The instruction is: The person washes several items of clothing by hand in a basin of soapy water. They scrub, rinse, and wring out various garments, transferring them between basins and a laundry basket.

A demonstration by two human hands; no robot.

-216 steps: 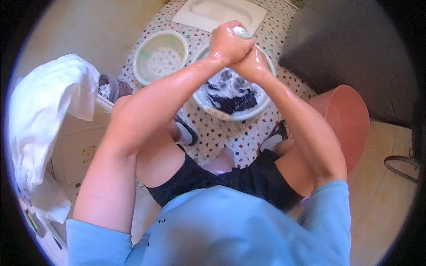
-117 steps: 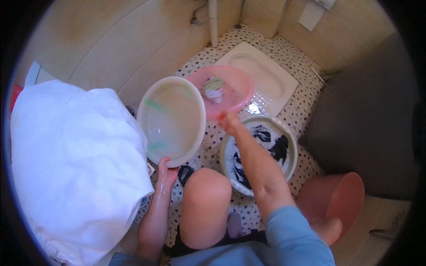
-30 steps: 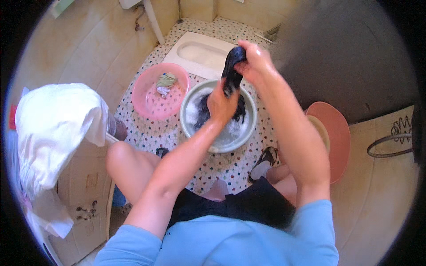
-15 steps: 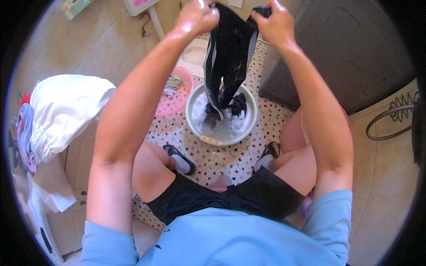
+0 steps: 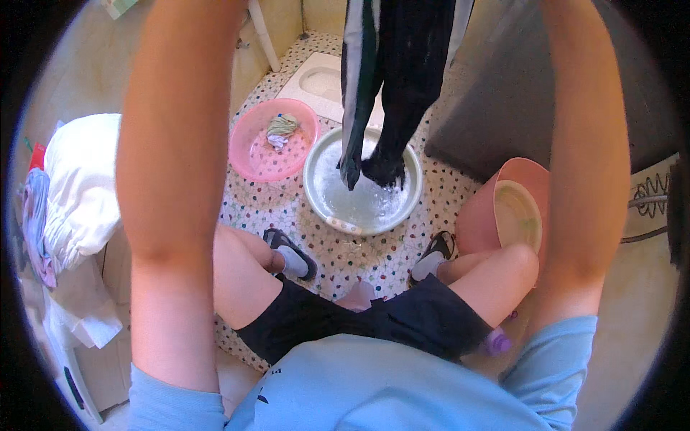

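A wet pair of black trousers (image 5: 417, 65) with white and dark green side stripes hangs from beyond the top edge. Its leg ends reach down over a pale round basin (image 5: 310, 194) of sudsy water (image 5: 359, 205), and the lowest parts seem to touch the water. Both my forearms are raised and run out of the picture at the top. My left hand and my right hand lie outside the frame, so their grip is hidden, as is the upper part of the trousers.
Left of the pale basin stands a pink basin (image 5: 246, 154) holding a bunched pale cloth (image 5: 282, 129). A squat toilet (image 5: 320, 82) lies behind. At right are a pink tub (image 5: 478, 215) and a large dark grey panel (image 5: 496, 108). White fabric (image 5: 83, 187) hangs at left.
Both hands have risen out of the top of the view. The trousers have lifted with them, drawing dark fabric up out of the basin's water.
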